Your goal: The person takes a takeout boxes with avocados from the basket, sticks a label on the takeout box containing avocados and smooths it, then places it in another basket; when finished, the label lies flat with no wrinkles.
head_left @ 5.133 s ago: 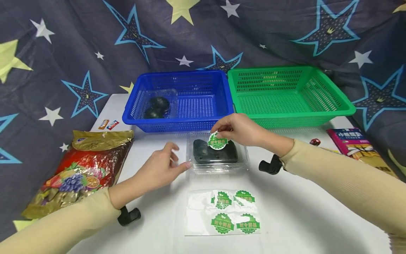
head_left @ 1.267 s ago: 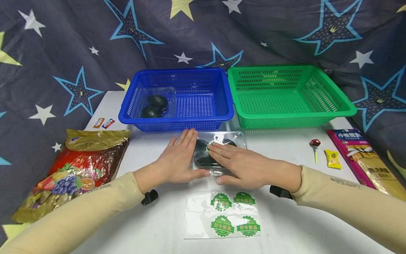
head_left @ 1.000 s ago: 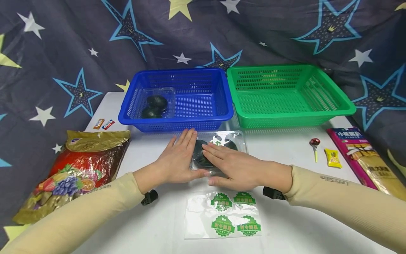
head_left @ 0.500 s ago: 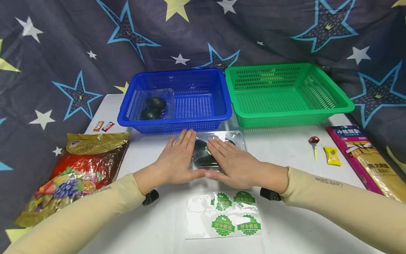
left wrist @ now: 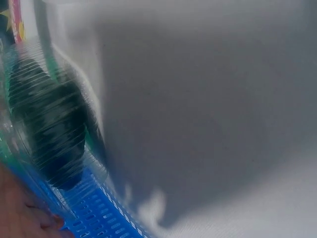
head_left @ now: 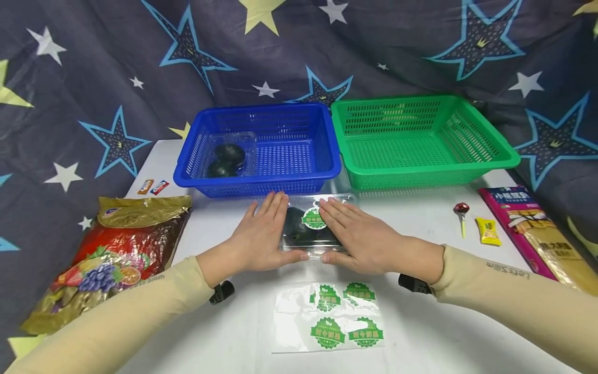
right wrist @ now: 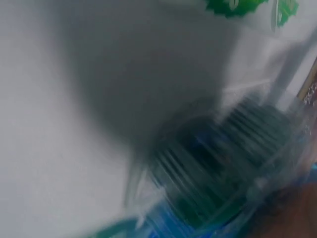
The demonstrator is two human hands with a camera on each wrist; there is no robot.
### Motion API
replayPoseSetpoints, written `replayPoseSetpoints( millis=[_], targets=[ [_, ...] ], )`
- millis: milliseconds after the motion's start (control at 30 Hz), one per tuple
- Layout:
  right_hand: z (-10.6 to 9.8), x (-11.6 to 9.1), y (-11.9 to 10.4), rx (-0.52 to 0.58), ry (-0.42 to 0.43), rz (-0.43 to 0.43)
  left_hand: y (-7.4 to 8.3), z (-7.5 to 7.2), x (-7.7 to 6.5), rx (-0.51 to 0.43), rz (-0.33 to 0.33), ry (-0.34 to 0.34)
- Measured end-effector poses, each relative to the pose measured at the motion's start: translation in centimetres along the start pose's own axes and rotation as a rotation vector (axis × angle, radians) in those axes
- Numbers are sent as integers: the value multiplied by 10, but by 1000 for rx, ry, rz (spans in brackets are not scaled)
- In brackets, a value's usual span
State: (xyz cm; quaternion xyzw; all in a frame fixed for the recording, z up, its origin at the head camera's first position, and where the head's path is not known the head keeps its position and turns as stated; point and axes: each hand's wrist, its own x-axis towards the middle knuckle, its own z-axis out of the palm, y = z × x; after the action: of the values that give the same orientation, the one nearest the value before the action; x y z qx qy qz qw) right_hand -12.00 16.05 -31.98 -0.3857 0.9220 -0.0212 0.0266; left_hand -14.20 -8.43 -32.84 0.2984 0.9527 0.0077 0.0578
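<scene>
A clear plastic clamshell box (head_left: 315, 251) lies on the white table, holding dark green fruits (head_left: 298, 228) that look like avocados. A round green-and-white sticker (head_left: 313, 218) sits on its lid. My left hand (head_left: 261, 234) rests along the box's left side with straight fingers. Opposite it, my right hand (head_left: 362, 236) lies flat over the right part, its fingertips at the sticker's right edge and covering some fruit. The left wrist view shows the ribbed box side (left wrist: 49, 114) beside a bit of the hand. In the right wrist view the box (right wrist: 208, 163) is blurred.
A sticker sheet (head_left: 294, 317) lies in front of the box. Behind stand a blue basket (head_left: 261, 182) with another fruit box (head_left: 231, 137), and a green basket (head_left: 420, 174). A large candy bag (head_left: 112, 259) lies left; a lollipop (head_left: 461, 208), yellow packet (head_left: 488, 231) and pink-gold bag (head_left: 537, 234) lie right.
Five seconds ago my right hand pinched the sticker above the box; now it is on the lid. The right hand smoothed across it and has just slid right, uncovering it. The left hand stays put.
</scene>
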Motion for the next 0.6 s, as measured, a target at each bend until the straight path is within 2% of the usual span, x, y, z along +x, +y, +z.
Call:
replayPoseSetpoints(
  millis=[167, 333, 600],
  targets=[
    [-1, 6, 2, 46, -17, -85, 1, 0, 2, -5, -11, -16],
    [0, 11, 0, 71, -52, -120, 2, 0, 2, -10, -22, -13],
    [-2, -8, 5, 115, -49, -177, 3, -1, 1, 3, -15, 0]
  ],
)
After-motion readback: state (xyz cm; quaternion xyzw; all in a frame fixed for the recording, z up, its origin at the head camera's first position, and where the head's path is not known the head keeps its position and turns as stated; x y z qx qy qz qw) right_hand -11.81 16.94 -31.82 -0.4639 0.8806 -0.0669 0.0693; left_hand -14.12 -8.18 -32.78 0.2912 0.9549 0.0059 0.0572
